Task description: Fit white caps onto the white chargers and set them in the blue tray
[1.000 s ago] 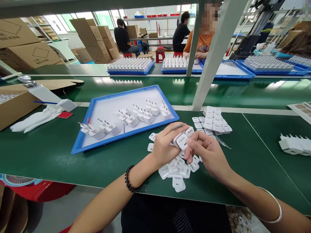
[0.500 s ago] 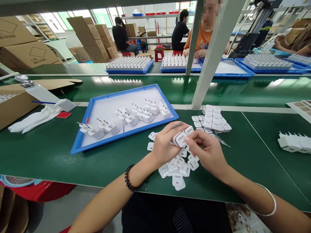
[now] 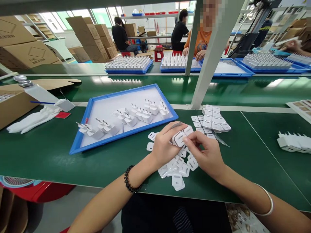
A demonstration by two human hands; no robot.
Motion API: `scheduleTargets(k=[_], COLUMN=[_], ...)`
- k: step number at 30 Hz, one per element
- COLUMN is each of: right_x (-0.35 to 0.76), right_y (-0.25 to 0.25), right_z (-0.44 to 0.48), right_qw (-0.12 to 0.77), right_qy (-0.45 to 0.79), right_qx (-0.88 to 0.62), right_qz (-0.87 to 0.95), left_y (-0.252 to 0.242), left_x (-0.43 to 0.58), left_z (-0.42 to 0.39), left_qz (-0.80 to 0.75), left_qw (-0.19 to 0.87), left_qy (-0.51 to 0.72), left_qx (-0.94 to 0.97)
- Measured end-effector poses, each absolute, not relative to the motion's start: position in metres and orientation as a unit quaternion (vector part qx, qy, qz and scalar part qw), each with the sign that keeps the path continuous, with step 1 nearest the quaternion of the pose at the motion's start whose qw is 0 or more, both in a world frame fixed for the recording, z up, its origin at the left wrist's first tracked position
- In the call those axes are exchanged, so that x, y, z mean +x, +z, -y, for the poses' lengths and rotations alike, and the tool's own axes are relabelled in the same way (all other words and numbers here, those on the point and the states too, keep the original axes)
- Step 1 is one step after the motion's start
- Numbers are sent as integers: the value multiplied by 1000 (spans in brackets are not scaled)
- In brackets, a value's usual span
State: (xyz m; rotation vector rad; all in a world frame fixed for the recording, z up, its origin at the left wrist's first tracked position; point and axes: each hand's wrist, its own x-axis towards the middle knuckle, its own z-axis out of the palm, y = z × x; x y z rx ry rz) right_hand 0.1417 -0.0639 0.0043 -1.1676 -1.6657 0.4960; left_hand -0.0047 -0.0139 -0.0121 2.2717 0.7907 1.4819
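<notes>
My left hand (image 3: pixel 165 144) is closed around a small stack of white charger shells (image 3: pixel 181 137) with grey lettering. My right hand (image 3: pixel 206 153) pinches the edge of the front shell with thumb and forefinger. Under both hands lies a loose heap of white shells (image 3: pixel 178 168) on the green bench. To the left stands a blue-rimmed tray (image 3: pixel 80 137) holding several white plug adapters (image 3: pixel 142 114), prongs up.
A neat block of white shells (image 3: pixel 213 120) lies beyond my right hand. A row of white chargers (image 3: pixel 293 144) sits at the far right. A cardboard box (image 3: pixel 14 103) and white cloth (image 3: pixel 31 118) are at left. A grey post (image 3: pixel 209 61) rises behind; other people work at trays across the belt.
My right hand has slid slightly left and up along the held shell. The left hand keeps its grip almost unmoved.
</notes>
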Motion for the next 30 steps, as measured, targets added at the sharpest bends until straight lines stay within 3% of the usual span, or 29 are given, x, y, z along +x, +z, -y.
scheduleTargets(k=[7, 12, 20, 30], right_x=[141, 143, 141, 139], right_y=[0, 1, 1, -11], right_z=[65, 61, 55, 55], right_qw=[490, 521, 483, 527], right_qy=[193, 118, 360, 323], right_qx=[-501, -517, -457, -451], right_qz=[687, 669, 655, 644], left_y=[-11, -11, -16, -13], left_x=[-4, -3, 0, 3], left_z=[17, 17, 23, 27], left_qz=[-296, -274, -243, -229], left_qw=[177, 188, 201, 198], left_qy=[510, 517, 518, 524], left_qx=[788, 789, 795, 796])
